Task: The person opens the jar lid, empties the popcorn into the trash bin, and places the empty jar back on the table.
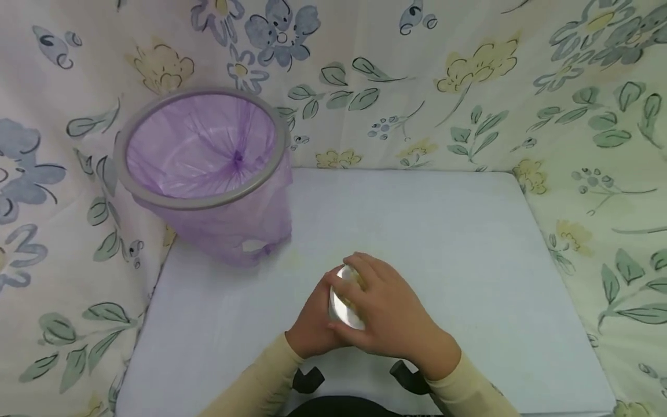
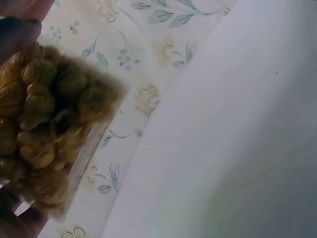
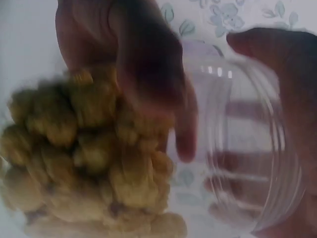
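Toward the front edge of the surface (image 1: 443, 243), around its middle, left hand (image 1: 314, 323) is curled round the jar (image 1: 345, 314) and right hand (image 1: 393, 307) grips its ridged end (image 3: 282, 144), probably so one steadies it for the other. Right wrist cam shows brown lumps (image 3: 99, 163) inside; head cam mostly doesn't, but shows the bin (image 1: 200, 202), back left corner.

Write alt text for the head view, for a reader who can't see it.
A person's left hand and right hand grip a clear, round plastic container above a flat white tabletop. At the picture's left stands a round, grey-rimmed bin with a translucent purple bag; cream fabric printed with flowers and leaves forms the backdrop.
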{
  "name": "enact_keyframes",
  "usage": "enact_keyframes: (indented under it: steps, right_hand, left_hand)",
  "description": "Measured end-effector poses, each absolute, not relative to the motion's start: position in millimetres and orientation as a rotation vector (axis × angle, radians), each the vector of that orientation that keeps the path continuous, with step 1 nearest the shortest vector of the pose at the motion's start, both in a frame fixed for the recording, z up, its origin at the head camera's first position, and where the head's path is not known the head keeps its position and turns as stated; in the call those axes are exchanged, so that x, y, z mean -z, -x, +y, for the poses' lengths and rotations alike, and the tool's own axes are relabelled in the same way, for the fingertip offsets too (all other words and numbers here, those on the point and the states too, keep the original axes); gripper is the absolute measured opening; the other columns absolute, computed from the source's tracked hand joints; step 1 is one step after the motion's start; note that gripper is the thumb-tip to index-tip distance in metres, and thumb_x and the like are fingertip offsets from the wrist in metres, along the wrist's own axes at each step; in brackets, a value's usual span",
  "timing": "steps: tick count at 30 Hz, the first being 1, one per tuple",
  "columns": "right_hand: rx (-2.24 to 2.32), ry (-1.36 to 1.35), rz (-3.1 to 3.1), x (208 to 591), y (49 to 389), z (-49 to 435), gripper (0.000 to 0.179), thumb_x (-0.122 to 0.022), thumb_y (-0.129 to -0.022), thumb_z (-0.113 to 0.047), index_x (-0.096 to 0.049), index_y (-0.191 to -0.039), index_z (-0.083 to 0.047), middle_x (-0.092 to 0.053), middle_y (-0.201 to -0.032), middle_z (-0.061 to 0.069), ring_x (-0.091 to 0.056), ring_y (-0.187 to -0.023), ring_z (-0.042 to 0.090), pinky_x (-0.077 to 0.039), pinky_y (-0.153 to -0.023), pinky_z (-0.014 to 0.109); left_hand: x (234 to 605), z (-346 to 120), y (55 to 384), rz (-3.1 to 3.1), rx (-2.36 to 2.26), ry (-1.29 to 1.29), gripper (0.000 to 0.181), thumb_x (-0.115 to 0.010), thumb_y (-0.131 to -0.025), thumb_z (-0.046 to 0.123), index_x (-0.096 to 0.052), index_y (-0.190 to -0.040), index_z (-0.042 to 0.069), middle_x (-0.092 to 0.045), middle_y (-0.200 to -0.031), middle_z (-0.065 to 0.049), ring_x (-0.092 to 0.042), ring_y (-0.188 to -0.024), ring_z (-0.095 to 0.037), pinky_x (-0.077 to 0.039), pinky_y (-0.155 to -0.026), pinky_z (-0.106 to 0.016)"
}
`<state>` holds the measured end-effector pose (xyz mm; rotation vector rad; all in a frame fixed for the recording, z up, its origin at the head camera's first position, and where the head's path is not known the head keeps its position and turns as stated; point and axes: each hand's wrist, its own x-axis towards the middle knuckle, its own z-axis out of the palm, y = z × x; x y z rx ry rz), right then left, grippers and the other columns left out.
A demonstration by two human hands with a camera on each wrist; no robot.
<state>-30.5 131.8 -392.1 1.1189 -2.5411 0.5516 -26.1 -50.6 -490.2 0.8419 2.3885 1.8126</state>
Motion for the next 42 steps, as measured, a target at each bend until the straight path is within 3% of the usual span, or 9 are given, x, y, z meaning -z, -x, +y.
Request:
enact_keyframes:
  steps: [3, 9, 18, 23, 30, 37, 42]
  right_hand:
    - [-0.612, -1.240, -2.501, 390, 33, 137, 0.061, -0.078, -0.086, -0.051, -0.065, -0.138, -0.021, -0.061, -0.133, 0.009, -0.058, -0.128, 0.030, -0.051, -0.105, 0.051]
    - [-0.717, -1.374, -2.436, 391, 36, 143, 0.063, -0.079, -0.084, -0.046, -0.065, -0.140, -0.022, -0.062, -0.136, 0.006, -0.058, -0.129, 0.027, -0.053, -0.102, 0.050]
    - [-0.829, -1.457, -2.273, 392, 39, 150, 0.057, -0.076, -0.088, -0.043, -0.067, -0.138, -0.017, -0.062, -0.136, 0.010, -0.060, -0.122, 0.028, -0.054, -0.098, 0.050]
    - [-0.809, -1.422, -2.284, 394, 38, 152, 0.058, -0.077, -0.088, -0.043, -0.067, -0.138, -0.016, -0.063, -0.136, 0.012, -0.059, -0.124, 0.030, -0.053, -0.098, 0.052]
    - [-0.817, -1.338, -2.321, 400, 36, 158, 0.057, -0.067, -0.095, -0.049, -0.065, -0.141, -0.016, -0.062, -0.137, 0.012, -0.059, -0.124, 0.030, -0.053, -0.098, 0.054]
    - [-0.809, -1.291, -2.395, 405, 33, 164, 0.063, -0.075, -0.090, -0.050, -0.063, -0.143, -0.017, -0.059, -0.142, 0.011, -0.056, -0.130, 0.029, -0.052, -0.100, 0.054]
    - [-0.791, -1.255, -2.419, 410, 32, 170, 0.068, -0.066, -0.096, -0.061, -0.060, -0.149, -0.018, -0.057, -0.146, 0.011, -0.055, -0.131, 0.029, -0.051, -0.101, 0.055]
  left_hand:
    - [486, -54, 25, 2.155, -1.830, -0.807, 0.118, -0.095, -0.073, 0.022, -0.021, -0.165, 0.027, -0.045, -0.157, -0.004, -0.054, -0.134, -0.023, -0.052, -0.105, -0.042]
    - [484, -62, 28, 1.946, -1.770, -0.805, 0.107, -0.092, -0.076, 0.024, -0.025, -0.160, 0.031, -0.047, -0.153, 0.003, -0.055, -0.131, -0.020, -0.052, -0.104, -0.038]
    - [486, -64, 34, 1.808, -1.706, -0.834, 0.115, -0.090, -0.079, 0.024, -0.015, -0.165, 0.037, -0.041, -0.159, 0.003, -0.053, -0.132, -0.019, -0.049, -0.107, -0.036]
    - [485, -68, 31, 1.854, -1.737, -0.754, 0.114, -0.091, -0.080, 0.022, -0.016, -0.164, 0.037, -0.041, -0.157, 0.000, -0.054, -0.130, -0.019, -0.050, -0.104, -0.036]
    - [484, -69, 32, 1.840, -1.783, -0.803, 0.108, -0.089, -0.084, 0.015, -0.018, -0.163, 0.033, -0.043, -0.152, -0.005, -0.056, -0.126, -0.022, -0.053, -0.102, -0.039]
    - [482, -76, 29, 1.885, -1.789, -0.727, 0.110, -0.093, -0.081, 0.016, -0.021, -0.163, 0.031, -0.043, -0.154, 0.001, -0.052, -0.133, -0.022, -0.048, -0.108, -0.036]
    - [481, -81, 26, 1.894, -1.805, -0.695, 0.111, -0.094, -0.080, 0.015, -0.023, -0.163, 0.030, -0.043, -0.155, 0.002, -0.050, -0.136, -0.023, -0.046, -0.111, -0.037]
